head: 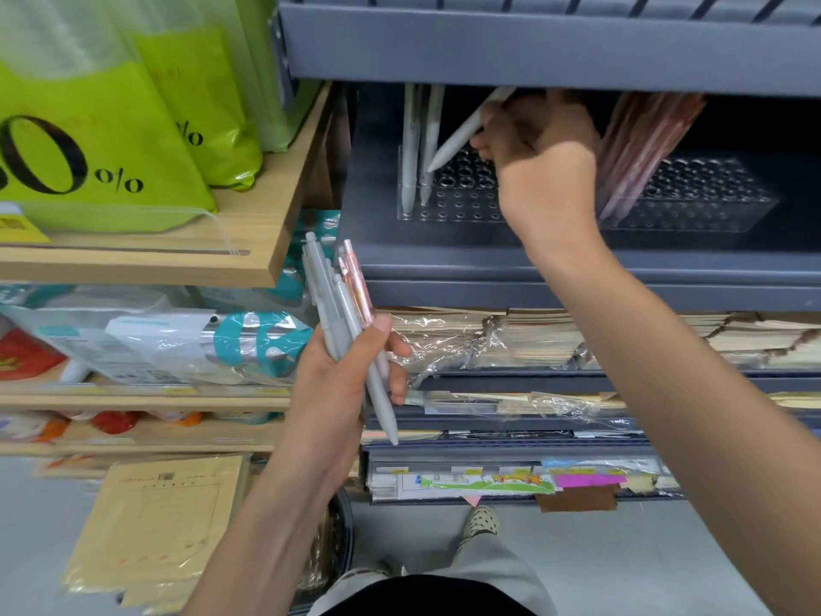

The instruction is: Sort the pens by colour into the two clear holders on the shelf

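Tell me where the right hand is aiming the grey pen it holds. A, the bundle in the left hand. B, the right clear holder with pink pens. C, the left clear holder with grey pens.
C: the right hand holds the grey pen tilted, tip just above the left clear holder beside two standing grey pens; the pink pens stand in the right clear holder.

support: grey shelf [422, 257] | on it: left clear holder [460, 204], right clear holder [711, 206], apart
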`<state>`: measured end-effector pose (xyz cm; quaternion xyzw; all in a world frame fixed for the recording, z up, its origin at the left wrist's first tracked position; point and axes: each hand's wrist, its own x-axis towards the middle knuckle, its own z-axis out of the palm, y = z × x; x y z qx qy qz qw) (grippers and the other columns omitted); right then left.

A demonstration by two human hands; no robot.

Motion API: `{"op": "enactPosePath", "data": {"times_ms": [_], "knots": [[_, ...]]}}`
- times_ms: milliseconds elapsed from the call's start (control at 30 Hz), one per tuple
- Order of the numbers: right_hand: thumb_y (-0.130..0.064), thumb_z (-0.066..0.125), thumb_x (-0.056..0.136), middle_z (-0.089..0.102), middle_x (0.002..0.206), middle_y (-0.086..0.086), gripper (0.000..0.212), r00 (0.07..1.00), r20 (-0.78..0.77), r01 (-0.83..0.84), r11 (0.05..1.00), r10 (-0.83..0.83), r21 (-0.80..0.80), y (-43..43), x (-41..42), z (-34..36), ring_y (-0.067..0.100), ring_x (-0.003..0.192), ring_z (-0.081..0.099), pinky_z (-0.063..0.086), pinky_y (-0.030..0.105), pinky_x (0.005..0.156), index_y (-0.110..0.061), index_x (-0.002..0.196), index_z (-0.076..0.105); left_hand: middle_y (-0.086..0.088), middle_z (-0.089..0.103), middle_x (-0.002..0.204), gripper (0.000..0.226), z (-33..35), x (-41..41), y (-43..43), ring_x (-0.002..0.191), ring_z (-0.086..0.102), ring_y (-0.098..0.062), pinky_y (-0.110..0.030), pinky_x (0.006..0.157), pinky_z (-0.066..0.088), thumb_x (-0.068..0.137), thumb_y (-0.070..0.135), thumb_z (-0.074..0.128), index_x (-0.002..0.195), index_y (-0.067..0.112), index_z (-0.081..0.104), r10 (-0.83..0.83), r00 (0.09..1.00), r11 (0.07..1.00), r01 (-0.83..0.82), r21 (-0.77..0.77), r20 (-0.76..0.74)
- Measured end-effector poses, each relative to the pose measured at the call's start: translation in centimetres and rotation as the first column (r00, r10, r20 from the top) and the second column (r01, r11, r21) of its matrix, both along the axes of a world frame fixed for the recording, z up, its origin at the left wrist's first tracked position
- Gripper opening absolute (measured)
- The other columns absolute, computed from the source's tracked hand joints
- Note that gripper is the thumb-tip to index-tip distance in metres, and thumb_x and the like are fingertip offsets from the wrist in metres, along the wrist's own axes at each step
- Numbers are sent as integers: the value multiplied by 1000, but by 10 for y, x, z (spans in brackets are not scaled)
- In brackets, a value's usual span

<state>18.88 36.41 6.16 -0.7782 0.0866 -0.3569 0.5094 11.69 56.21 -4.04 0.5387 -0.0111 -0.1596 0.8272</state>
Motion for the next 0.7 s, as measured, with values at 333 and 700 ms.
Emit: {"op": "enactPosePath", "data": {"times_ms": [333,700], "knots": [[-31,59,95,74,99,-4,25,983,-161,10,910,-84,-415,9,22,5,21,100,64,25,16,67,-14,112,65,-7,73,94,43,2,-3,3,57,59,-17,-26,51,51,84,37,76,116,11,62,-13,1000,999,12,46,15],[-30,61,93,62,84,-10,21,960,-269,-41,915,-75,-402,14,25,2,18,91,65,31,15,67,-16,107,63,-8,76,102,43,1,-8,7,55,56,-15,-26,51,51,84,41,72,116,14,62,-22,1000,999,22,35,11]]}}
